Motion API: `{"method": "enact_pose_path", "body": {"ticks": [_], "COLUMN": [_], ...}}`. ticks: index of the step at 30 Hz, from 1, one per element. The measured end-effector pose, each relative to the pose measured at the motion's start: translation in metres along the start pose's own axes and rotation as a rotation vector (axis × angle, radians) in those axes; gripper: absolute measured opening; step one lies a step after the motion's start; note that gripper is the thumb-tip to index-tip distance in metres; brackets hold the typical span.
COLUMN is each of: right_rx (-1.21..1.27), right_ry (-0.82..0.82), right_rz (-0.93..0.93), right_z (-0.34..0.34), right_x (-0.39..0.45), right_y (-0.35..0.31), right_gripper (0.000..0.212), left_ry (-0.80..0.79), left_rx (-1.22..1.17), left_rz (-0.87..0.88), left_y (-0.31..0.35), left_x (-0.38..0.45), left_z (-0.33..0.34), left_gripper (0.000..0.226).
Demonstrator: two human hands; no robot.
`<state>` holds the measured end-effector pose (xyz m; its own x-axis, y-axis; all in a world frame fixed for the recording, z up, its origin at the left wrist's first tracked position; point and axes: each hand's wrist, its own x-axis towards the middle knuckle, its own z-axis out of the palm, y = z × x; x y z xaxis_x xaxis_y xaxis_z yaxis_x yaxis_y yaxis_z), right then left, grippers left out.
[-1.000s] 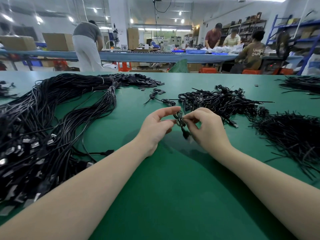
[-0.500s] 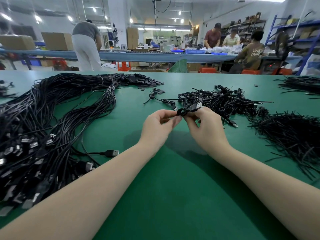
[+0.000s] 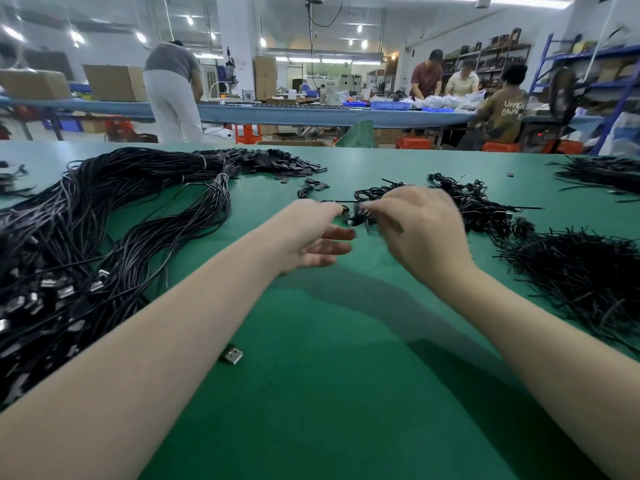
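Right hand (image 3: 424,233) shifted coiled cable (image 3: 356,219) forward, against tied pile (image 3: 479,204).

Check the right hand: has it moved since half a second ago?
Yes. The right hand has moved forward, away from the person, and now reaches the near edge of the pile of coiled cables.

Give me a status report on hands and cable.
Left hand open, fingertip at coiled cable. Right hand pinches it, blurred. Cable pile just beyond, nothing between.
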<state>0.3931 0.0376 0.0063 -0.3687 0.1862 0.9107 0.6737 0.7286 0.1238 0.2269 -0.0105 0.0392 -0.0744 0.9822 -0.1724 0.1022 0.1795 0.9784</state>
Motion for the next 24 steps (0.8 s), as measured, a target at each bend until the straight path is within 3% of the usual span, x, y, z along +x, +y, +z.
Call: {"method": "enact_pose_path", "body": {"ticks": [2,4,6,8,11,13,16,19,21,24], "right_rx": [-0.056,-0.244,-0.477,-0.570,-0.423,-0.255,-0.171,-0.223,-0.131,-0.063], "right_ry": [-0.084,-0.270,-0.659,-0.872,-0.749,-0.685,-0.663,-0.573,-0.609,-0.647], "right_rz": [0.130,0.394,0.681,0.743,0.538,0.479,0.478,0.462,0.499,0.570], "right_z": [-0.002,0.000,-0.002,0.002,0.016,0.024,0.031,0.031,0.032,0.034], "right_x": [0.022,0.046,0.061,0.062,0.040,0.012,-0.025,-0.035,-0.036,-0.037], "right_y": [0.023,0.060,0.081,0.077,0.041,0.012,-0.012,-0.008,-0.005,-0.004], "right_gripper": [0.016,0.026,0.048,0.057,0.049,0.044,0.040,0.042,0.039,0.036], "left_ry": [0.151,0.319,0.468,0.529,0.504,0.593,0.713,0.580,0.546,0.503], "left_rx": [0.358,0.690,1.052,1.341,1.597,1.605,1.471,1.477,1.526,1.558], "left_rz": [0.130,0.237,0.200,0.024,-0.357,-0.456,-0.355,-0.319,-0.294,-0.274], "left_y": [0.005,0.011,0.013,0.009,-0.006,-0.018,-0.027,-0.028,-0.029,-0.036], "left_x": [0.005,0.011,0.020,0.028,0.029,0.029,0.025,0.021,0.013,0.010], "left_z": [-0.020,-0.045,-0.075,-0.102,-0.136,-0.162,-0.200,-0.230,-0.236,-0.232], "left_gripper": [0.021,0.024,0.025,0.019,0.032,0.053,0.056,0.032,0.022,0.039]}}
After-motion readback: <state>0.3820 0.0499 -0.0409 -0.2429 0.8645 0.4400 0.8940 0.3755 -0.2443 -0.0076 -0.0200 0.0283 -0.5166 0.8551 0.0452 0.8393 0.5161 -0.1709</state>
